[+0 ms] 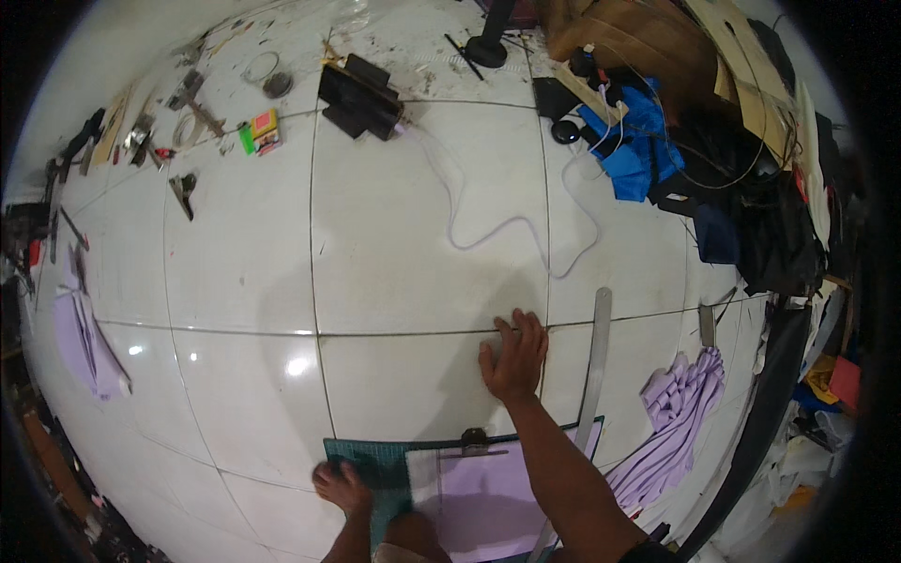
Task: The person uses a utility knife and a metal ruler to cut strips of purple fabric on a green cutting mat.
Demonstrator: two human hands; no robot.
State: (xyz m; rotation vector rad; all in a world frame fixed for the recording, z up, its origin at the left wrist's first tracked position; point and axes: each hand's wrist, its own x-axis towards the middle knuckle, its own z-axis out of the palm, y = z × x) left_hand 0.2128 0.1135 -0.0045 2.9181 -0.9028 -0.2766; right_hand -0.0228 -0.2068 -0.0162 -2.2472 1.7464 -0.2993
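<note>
In front of me lies a green cutting mat (385, 469) with lilac fabric (497, 507) spread on it. My left hand (343, 488) is at the mat's left edge, its fingers curled over that edge. My right hand (516, 358) rests on the tiled floor beyond the mat, fingers spread and holding nothing. A black clip (475, 438) sits at the far edge of the mat, above a thin dark strip on the fabric. To the right of my right hand, a long metal ruler (595, 366) runs from the floor across the mat, partly hidden by my forearm.
Gathered lilac fabric (680, 403) lies at right, another lilac piece (84, 338) at far left. A black device (359, 97) with a pale cable (511, 220) is on the far floor. A yellow-red box (266, 129) is left of it. Bags and cardboard (610, 38) pile up at right.
</note>
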